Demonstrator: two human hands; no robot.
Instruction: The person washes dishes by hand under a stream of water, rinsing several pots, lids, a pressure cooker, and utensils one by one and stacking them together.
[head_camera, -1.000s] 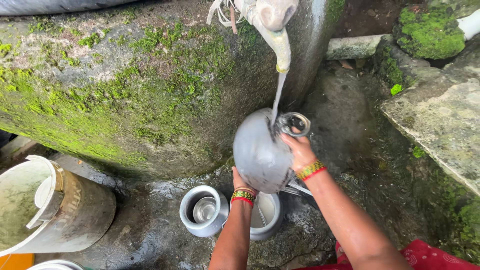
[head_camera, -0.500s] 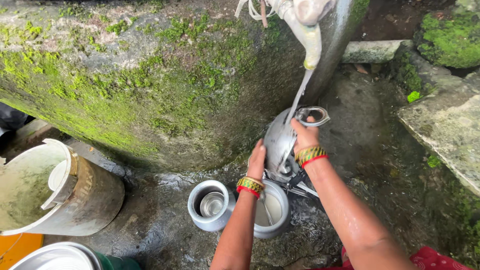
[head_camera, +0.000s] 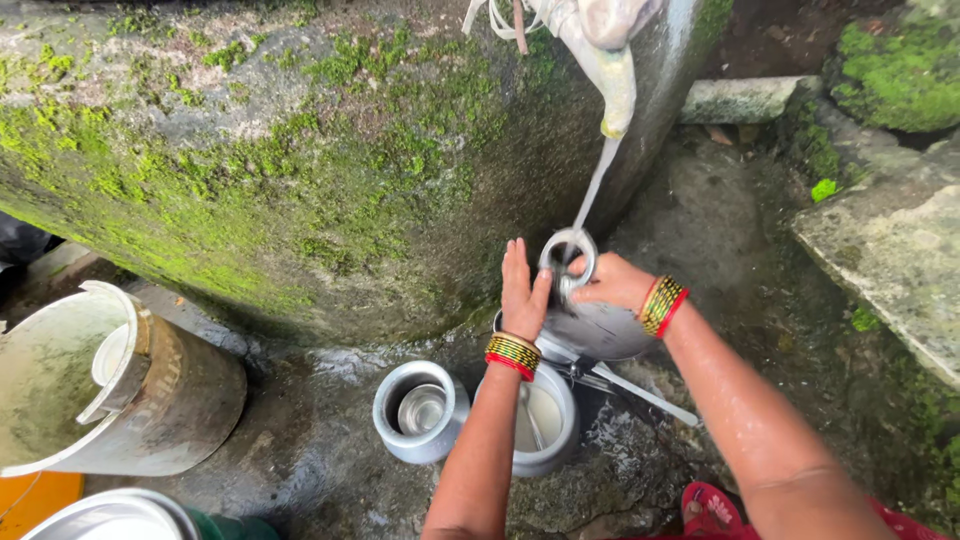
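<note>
Mossy stone wall (head_camera: 250, 170) backs a dripping tap (head_camera: 612, 80); left hand (head_camera: 522, 290), fingers flat, presses the round steel water pot (head_camera: 595, 325), right hand (head_camera: 610, 282) grips its neck.

The water pot (head_camera: 600, 325) is smooth, shiny metal, as are the two small pots (head_camera: 420, 410). The wall (head_camera: 250, 170) is rough, mossy concrete; the ground (head_camera: 310, 440) is wet stone.

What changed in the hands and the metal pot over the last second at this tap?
The metal pot was turned from its side to mouth-up beneath the water stream. The right hand kept its hold near the neck; the left hand rose from underneath to the mouth. The two steel vessels on the ground and the bucket stayed put.
</note>
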